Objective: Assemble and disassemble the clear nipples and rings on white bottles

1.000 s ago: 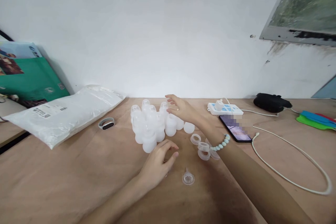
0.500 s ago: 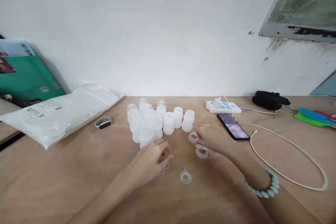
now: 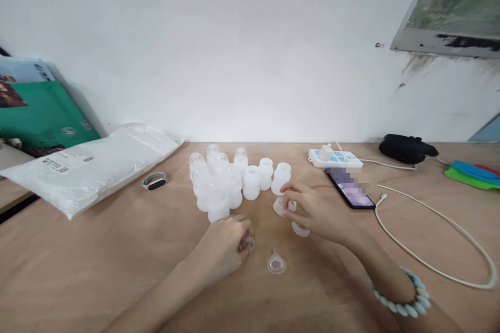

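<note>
My left hand (image 3: 226, 242) is closed, fingers curled round a clear teat-like piece with a round flange (image 3: 248, 243), low over the table. My right hand (image 3: 307, 210) pinches a translucent ring (image 3: 278, 206) between thumb and fingers. Another translucent ring (image 3: 300, 229) lies under that hand, partly covered by it. Between the hands, a clear silicone teat (image 3: 276, 264) rests on its flange. Behind my left hand stands a group of small white bottles with clear domed caps (image 3: 217, 197). To their right are three uncapped white bottles (image 3: 251, 183).
A white plastic parcel (image 3: 97, 166) and a grey wristband (image 3: 154, 181) lie on the left. On the right are a power strip (image 3: 351, 160), a phone (image 3: 350, 190), a looped white cable (image 3: 464, 234), a black case (image 3: 406, 149) and coloured sheets (image 3: 471, 174). A wall stands behind.
My right hand has moved slightly left and now pinches a ring. My left fingers have closed round the clear teat-like piece, which was mostly hidden beneath them.
</note>
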`<state>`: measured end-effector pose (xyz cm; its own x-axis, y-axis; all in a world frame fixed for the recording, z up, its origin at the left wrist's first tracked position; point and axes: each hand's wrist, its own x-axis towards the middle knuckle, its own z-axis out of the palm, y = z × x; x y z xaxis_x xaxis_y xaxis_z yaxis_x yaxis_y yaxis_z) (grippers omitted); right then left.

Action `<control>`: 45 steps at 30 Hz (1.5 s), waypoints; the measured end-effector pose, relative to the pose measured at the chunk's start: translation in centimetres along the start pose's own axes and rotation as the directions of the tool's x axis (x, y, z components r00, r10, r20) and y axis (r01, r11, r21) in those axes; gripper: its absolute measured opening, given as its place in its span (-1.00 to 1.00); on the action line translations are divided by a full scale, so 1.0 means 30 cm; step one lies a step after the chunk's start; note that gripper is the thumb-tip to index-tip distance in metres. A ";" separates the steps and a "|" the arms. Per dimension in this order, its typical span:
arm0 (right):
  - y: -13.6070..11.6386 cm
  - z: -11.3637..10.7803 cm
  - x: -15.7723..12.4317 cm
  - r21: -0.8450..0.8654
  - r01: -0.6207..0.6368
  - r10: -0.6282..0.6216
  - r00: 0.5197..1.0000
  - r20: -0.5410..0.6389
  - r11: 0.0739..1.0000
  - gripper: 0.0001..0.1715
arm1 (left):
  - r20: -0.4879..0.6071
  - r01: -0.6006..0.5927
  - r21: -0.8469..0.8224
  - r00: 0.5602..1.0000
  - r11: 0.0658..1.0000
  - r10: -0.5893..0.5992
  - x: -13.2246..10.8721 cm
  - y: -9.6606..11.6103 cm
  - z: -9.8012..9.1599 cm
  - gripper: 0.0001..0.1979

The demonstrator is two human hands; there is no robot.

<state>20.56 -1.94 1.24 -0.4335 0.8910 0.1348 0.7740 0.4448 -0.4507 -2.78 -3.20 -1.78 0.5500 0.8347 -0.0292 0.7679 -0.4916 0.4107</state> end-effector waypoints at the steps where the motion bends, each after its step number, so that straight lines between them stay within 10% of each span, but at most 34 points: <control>1: -0.007 0.011 0.000 0.029 0.023 -0.023 1.000 0.012 0.999 -0.84 | -0.001 0.003 -0.006 1.000 1.000 -0.003 0.005 0.002 0.005 -0.85; 20: -0.051 0.048 -0.007 0.125 0.184 -0.166 0.977 -0.137 0.975 -0.88 | 0.077 0.037 -0.151 0.997 0.988 -0.025 -0.001 -0.087 0.031 -0.84; 27: -0.044 0.045 -0.008 0.194 0.217 -0.170 0.957 -0.234 0.957 -0.89 | -0.093 -0.009 -0.308 0.995 0.951 -0.020 0.046 -0.015 0.111 -0.90; 39: -0.050 0.134 -0.001 0.132 0.229 -0.232 0.973 0.007 0.964 -0.65 | -0.188 -0.041 -0.331 0.982 0.943 -0.023 0.055 -0.034 0.103 -0.90; 45: -0.056 0.151 0.015 0.085 0.172 -0.179 0.981 0.078 0.981 -0.61 | -0.183 -0.117 -0.476 0.983 0.871 0.032 0.042 -0.035 0.100 -0.47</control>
<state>16.97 -2.69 -1.93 -0.5995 0.7873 0.1438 0.6456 0.5819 -0.4946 -1.91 -2.37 -4.99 0.5051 0.8497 0.1514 0.4481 -0.4080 0.7954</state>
